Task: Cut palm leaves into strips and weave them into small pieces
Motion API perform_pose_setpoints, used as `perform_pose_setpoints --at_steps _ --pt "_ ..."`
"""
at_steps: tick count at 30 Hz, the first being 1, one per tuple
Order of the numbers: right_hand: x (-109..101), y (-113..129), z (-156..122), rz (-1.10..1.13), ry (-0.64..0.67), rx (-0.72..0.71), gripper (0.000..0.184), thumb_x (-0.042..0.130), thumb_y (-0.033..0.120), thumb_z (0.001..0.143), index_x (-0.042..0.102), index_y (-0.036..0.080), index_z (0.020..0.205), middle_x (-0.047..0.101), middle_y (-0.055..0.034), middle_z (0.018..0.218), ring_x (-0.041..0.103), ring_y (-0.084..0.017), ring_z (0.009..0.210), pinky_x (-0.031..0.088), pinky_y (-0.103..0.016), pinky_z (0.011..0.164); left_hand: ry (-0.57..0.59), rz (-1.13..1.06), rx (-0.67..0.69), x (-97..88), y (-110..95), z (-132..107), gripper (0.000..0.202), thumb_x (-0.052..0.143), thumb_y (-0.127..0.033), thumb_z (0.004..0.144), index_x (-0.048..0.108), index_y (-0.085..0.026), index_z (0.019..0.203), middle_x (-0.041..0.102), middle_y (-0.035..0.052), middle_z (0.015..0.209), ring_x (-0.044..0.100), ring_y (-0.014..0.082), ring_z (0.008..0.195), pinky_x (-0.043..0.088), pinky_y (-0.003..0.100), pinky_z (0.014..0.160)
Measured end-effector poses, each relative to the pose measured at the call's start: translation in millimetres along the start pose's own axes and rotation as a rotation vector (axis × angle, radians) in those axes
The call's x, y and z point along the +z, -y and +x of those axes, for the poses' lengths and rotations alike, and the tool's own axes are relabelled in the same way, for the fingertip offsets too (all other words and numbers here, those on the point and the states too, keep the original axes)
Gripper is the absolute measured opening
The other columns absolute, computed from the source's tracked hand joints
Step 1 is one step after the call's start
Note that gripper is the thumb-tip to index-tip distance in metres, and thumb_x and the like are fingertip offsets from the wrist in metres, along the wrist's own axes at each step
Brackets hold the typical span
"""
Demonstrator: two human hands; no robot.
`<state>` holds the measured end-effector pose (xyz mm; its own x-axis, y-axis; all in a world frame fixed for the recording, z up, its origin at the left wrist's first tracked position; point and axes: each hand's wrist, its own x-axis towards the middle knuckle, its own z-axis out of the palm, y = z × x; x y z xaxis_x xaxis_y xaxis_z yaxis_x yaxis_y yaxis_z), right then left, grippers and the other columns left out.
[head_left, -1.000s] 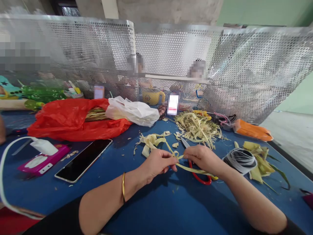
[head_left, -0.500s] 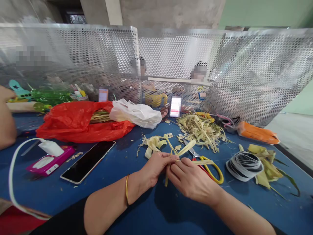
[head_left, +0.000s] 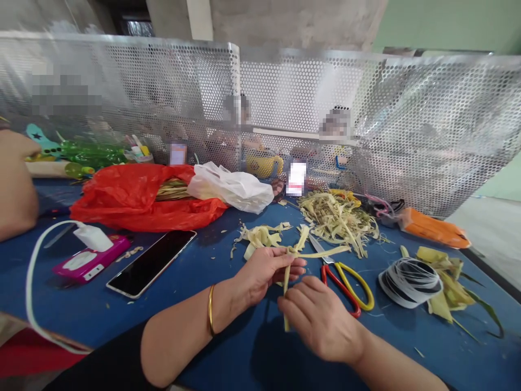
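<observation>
My left hand (head_left: 266,269) pinches a knotted pale yellow leaf strip (head_left: 303,250) above the blue table (head_left: 228,336). My right hand (head_left: 317,317) sits just below it, fingers closed on the strip's lower tail. Two loose ends of the strip stick up and out to the right. Red and yellow handled scissors (head_left: 345,279) lie on the table right of my hands, untouched. A gold bangle is on my left wrist.
A heap of leaf trimmings (head_left: 337,220), a coil of white cord (head_left: 409,274), green leaf pieces (head_left: 445,277), a red bag (head_left: 134,198) with leaves, a white bag (head_left: 232,187), a phone (head_left: 152,263) and a pink phone (head_left: 89,260) lie around. Another person's arm (head_left: 14,184) rests far left. A perforated metal screen (head_left: 366,119) stands behind.
My right hand left the scissors and came down below my left hand, taking the strip's tail. The strip's loose ends have swung upward.
</observation>
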<state>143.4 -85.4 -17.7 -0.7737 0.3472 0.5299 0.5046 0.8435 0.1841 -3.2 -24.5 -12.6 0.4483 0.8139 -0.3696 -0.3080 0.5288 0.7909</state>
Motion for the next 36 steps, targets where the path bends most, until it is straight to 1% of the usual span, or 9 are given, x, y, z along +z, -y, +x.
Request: perform_pose_setpoints --at_steps 7,11,13,15,18,23,27,31,36 --pt "-5.8 16.4 4.2 0.038 0.046 -0.18 0.025 0.042 0.012 0.093 0.064 0.012 0.083 0.059 -0.0049 0.068 0.049 -0.017 0.06 0.037 -0.035 0.063 -0.024 0.023 -0.01 2.9 2.6 0.7 0.01 0.062 -0.014 0.086 0.068 -0.008 0.08 0.074 0.0113 0.087 0.068 0.0124 0.066 0.054 0.02 0.061" --pt "-12.0 9.0 5.3 0.025 0.009 -0.185 0.027 0.038 0.013 0.095 0.064 0.008 0.1 0.065 -0.0067 0.074 0.057 -0.018 0.069 0.043 -0.035 0.07 -0.034 0.041 0.018 2.2 -0.6 -1.4 0.01 0.063 -0.014 0.085 0.068 -0.009 0.079 0.073 0.0091 0.082 0.066 0.0098 0.06 0.052 0.018 0.058" --pt "-16.3 -1.4 4.7 -0.044 -0.084 -0.08 0.03 0.035 0.012 0.097 0.061 0.008 0.11 0.07 -0.0095 0.085 0.061 -0.02 0.084 0.043 -0.036 0.081 -0.025 0.049 0.057 1.5 -3.9 -2.6 0.008 0.064 -0.014 0.083 0.067 -0.009 0.077 0.072 0.0069 0.078 0.063 0.008 0.056 0.05 0.017 0.056" --pt "-19.0 -14.6 2.8 -0.146 -0.146 0.173 0.026 0.038 0.015 0.098 0.06 0.011 0.111 0.07 -0.0111 0.096 0.061 -0.021 0.095 0.04 -0.038 0.089 0.007 0.053 0.087 0.8 -6.6 -3.5 0.006 0.067 -0.015 0.08 0.067 -0.01 0.078 0.07 0.005 0.074 0.061 0.0075 0.054 0.05 0.017 0.056" --pt "-16.6 -32.4 -2.1 -0.213 -0.09 0.495 0.02 0.046 0.027 0.098 0.062 0.016 0.103 0.069 -0.0088 0.095 0.061 -0.023 0.096 0.034 -0.041 0.096 0.032 0.066 0.103 0.5 -6.9 -3.6 0.014 0.071 -0.024 0.077 0.066 -0.011 0.08 0.068 0.0045 0.073 0.061 0.0091 0.056 0.05 0.02 0.056" --pt "-5.9 -37.0 -7.5 -0.12 0.032 0.462 0.031 0.041 0.023 0.099 0.059 0.019 0.074 0.059 0.0001 0.065 0.056 -0.016 0.068 0.032 -0.041 0.097 -0.073 0.185 0.14 0.3 -0.5 0.5 0.026 0.08 -0.032 0.068 0.062 -0.013 0.07 0.061 -0.0002 0.059 0.051 0.006 0.046 0.041 0.017 0.045" --pt "-8.2 -30.7 -5.3 0.181 0.124 0.545 0.034 0.041 0.022 0.097 0.052 0.019 0.065 0.053 0.0017 0.06 0.049 -0.013 0.06 0.038 -0.032 0.078 -0.151 0.252 0.164 -0.8 -0.5 3.4 0.024 0.078 -0.032 0.069 0.063 -0.013 0.074 0.06 -0.0011 0.057 0.045 0.0042 0.042 0.029 0.015 0.037" --pt "-11.3 -34.3 -2.9 0.684 0.137 0.887 0.034 0.047 0.037 0.094 0.059 0.019 0.069 0.06 0.0004 0.065 0.054 -0.014 0.065 0.041 -0.028 0.066 -0.105 0.299 0.136 -1.1 -8.1 0.3 0.03 0.081 -0.035 0.064 0.064 -0.012 0.075 0.059 -0.0009 0.058 0.042 0.0029 0.04 0.024 0.016 0.037" --pt "-6.0 -39.0 -0.7 1.311 -0.276 1.302 0.035 0.069 0.05 0.077 0.062 0.016 0.075 0.058 0.0014 0.066 0.051 -0.01 0.057 0.041 -0.023 0.057 0.108 0.337 0.071 0.7 -9.8 -6.4 0.037 0.073 -0.048 0.071 0.063 -0.013 0.071 0.062 0.0017 0.061 0.038 0.0028 0.039 0.018 0.019 0.038"
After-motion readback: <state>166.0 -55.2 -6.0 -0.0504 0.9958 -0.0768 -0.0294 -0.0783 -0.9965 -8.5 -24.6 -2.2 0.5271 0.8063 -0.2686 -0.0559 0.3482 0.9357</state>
